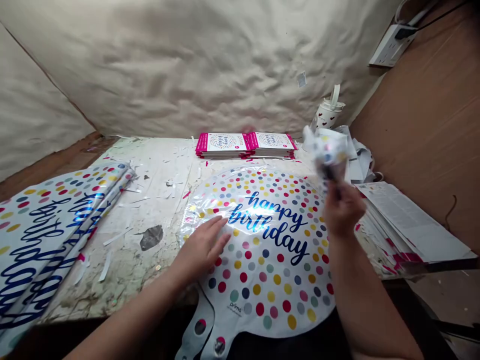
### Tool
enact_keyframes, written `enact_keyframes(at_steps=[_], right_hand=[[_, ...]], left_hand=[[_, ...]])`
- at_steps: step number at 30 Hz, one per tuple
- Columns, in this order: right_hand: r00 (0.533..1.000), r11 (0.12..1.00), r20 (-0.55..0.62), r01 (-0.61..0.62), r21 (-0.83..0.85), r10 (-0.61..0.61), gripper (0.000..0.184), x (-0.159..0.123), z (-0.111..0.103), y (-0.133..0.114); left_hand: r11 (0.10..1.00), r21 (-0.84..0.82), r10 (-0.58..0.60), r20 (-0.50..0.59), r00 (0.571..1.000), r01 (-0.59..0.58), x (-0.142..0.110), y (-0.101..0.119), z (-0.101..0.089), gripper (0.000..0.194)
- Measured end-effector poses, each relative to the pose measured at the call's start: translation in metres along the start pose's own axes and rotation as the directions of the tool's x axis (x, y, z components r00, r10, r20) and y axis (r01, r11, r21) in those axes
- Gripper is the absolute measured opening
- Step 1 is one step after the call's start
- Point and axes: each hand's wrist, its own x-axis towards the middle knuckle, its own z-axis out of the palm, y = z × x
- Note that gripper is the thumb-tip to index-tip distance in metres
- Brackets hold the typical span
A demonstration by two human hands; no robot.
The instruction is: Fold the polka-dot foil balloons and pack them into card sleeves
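A flat round foil balloon (270,250) with coloured dots and "happy birthday" in blue lies on the worn table in front of me, its neck hanging over the near edge. My left hand (202,245) lies flat on the balloon's left side, fingers stretched out. My right hand (343,207) is raised above the balloon's right edge, fingers closed round a blurred crumpled white piece with coloured dots (328,150); what it is I cannot make out.
A pile of the same printed balloons (41,225) lies at the left. Two stacks of pink-edged packs (245,144) sit at the back. Printed sheets (408,220) are stacked at the right, beside a white cup (326,115). Paper scraps litter the table (150,170).
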Motion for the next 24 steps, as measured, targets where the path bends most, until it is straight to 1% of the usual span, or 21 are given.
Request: enact_keyframes(at_steps=[1,2,3,4,5,6,8,10,11,12,13,14,15,16,18,19,20,21,22,23,24], right_hand=[[0.981,0.983,0.126,0.135,0.124,-0.15,0.023,-0.014,-0.002,-0.012],[0.918,0.934,0.252,0.238,0.266,-0.306,0.023,-0.028,-0.002,-0.025],[0.832,0.872,0.346,0.291,0.392,-0.433,0.027,-0.042,-0.003,-0.037],[0.743,0.818,0.416,0.302,0.49,-0.524,0.03,-0.055,-0.003,-0.048],[0.669,0.781,0.467,0.287,0.555,-0.578,0.031,-0.066,-0.002,-0.055],[0.611,0.764,0.513,0.256,0.592,-0.602,0.031,-0.074,-0.002,-0.06],[0.516,0.752,0.593,0.168,0.638,-0.618,0.029,-0.081,-0.002,-0.061],[0.443,0.735,0.639,0.07,0.675,-0.629,0.03,-0.079,-0.002,-0.056],[0.416,0.726,0.653,0.024,0.687,-0.632,0.032,-0.077,-0.002,-0.054],[0.4,0.719,0.663,-0.013,0.694,-0.633,0.034,-0.074,-0.002,-0.053],[0.39,0.717,0.671,-0.038,0.696,-0.631,0.033,-0.071,-0.002,-0.053],[0.384,0.718,0.678,-0.052,0.694,-0.627,0.031,-0.069,-0.002,-0.053],[0.375,0.721,0.682,-0.052,0.691,-0.628,0.03,-0.068,-0.003,-0.055],[0.368,0.724,0.684,-0.038,0.688,-0.63,0.03,-0.069,-0.003,-0.057],[0.35,0.733,0.681,0.024,0.68,-0.644,0.032,-0.075,-0.003,-0.062],[0.352,0.739,0.679,0.059,0.671,-0.644,0.033,-0.079,-0.003,-0.063],[0.366,0.746,0.677,0.083,0.66,-0.639,0.033,-0.082,-0.002,-0.064],[0.397,0.757,0.675,0.084,0.648,-0.622,0.033,-0.085,-0.001,-0.063],[0.453,0.774,0.675,0.054,0.631,-0.582,0.033,-0.086,0.0,-0.061],[0.536,0.796,0.676,-0.014,0.605,-0.505,0.032,-0.084,0.002,-0.057],[0.643,0.814,0.667,-0.114,0.569,-0.377,0.031,-0.08,0.005,-0.051]], left_hand=[[0.963,-0.256,-0.07,0.074,0.995,0.087,-0.001,0.009,0.0,0.06],[0.848,-0.493,-0.117,0.182,0.976,0.194,-0.002,0.016,0.002,0.061],[0.685,-0.664,-0.139,0.285,0.948,0.3,-0.004,0.022,0.004,0.061],[0.527,-0.76,-0.152,0.358,0.921,0.382,-0.006,0.027,0.007,0.06],[0.412,-0.801,-0.183,0.394,0.901,0.434,-0.008,0.029,0.01,0.055],[0.342,-0.817,-0.238,0.403,0.884,0.464,-0.009,0.03,0.013,0.048],[0.263,-0.831,-0.37,0.381,0.847,0.489,-0.012,0.028,0.019,0.034],[0.185,-0.852,-0.426,0.38,0.821,0.49,-0.014,0.025,0.021,0.03],[0.144,-0.864,-0.42,0.388,0.82,0.483,-0.015,0.024,0.02,0.032],[0.113,-0.871,-0.399,0.402,0.824,0.479,-0.016,0.023,0.019,0.033],[0.1,-0.871,-0.373,0.415,0.83,0.48,-0.018,0.023,0.017,0.034],[0.106,-0.866,-0.341,0.429,0.836,0.488,-0.02,0.024,0.015,0.035],[0.132,-0.857,-0.308,0.443,0.842,0.499,-0.021,0.024,0.013,0.036],[0.177,-0.841,-0.285,0.453,0.845,0.511,-0.023,0.026,0.012,0.037],[0.306,-0.795,-0.276,0.452,0.848,0.524,-0.026,0.029,0.011,0.042],[0.37,-0.768,-0.278,0.445,0.851,0.522,-0.026,0.03,0.012,0.044],[0.422,-0.747,-0.277,0.433,0.858,0.513,-0.026,0.032,0.013,0.046],[0.46,-0.735,-0.271,0.418,0.867,0.498,-0.025,0.032,0.014,0.047],[0.487,-0.727,-0.263,0.407,0.875,0.485,-0.023,0.032,0.013,0.048],[0.507,-0.716,-0.265,0.4,0.877,0.48,-0.021,0.03,0.012,0.048],[0.528,-0.7,-0.282,0.39,0.877,0.481,-0.018,0.027,0.008,0.048]])
